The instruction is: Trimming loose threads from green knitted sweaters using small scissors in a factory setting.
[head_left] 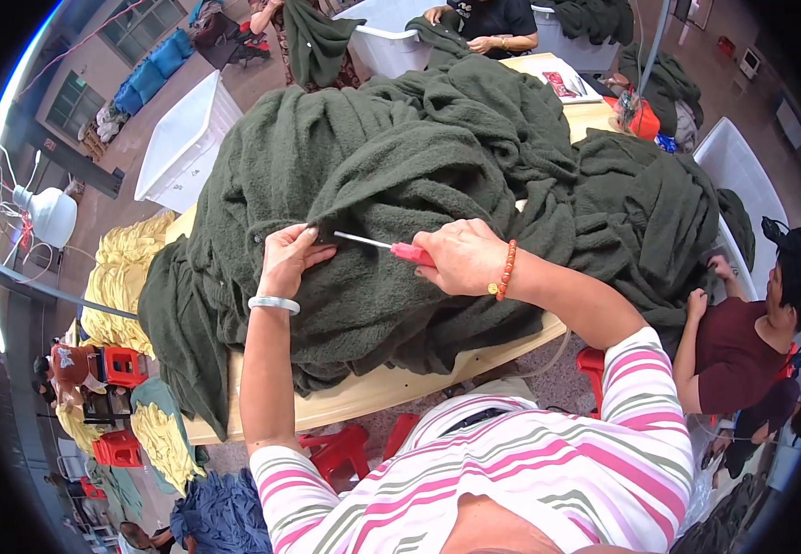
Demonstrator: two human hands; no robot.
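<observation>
A big heap of dark green fleece fabric [373, 148] lies in front of me. My left hand [286, 262] is closed, pinching a folded edge of this fabric between thumb and fingers. In my right hand [463, 257] I grip the pinkish-red handle of a slim screwdriver-like tool [361, 239]. Its metal shaft points left, and the tip is close to the pinched edge, just right of my left fingers. Whether the tip touches the cloth I cannot tell. A small shiny spot [258, 238], perhaps a snap, shows on the fabric beside my left hand.
The heap covers most of a pale wooden table [363, 403]. White bins [188, 138] stand beyond it on the left and at the right. Yellow cloth [123, 277] is piled at left. A red stool [337, 451] is below the table edge. A co-worker [742, 355] works at right; others handle fabric opposite.
</observation>
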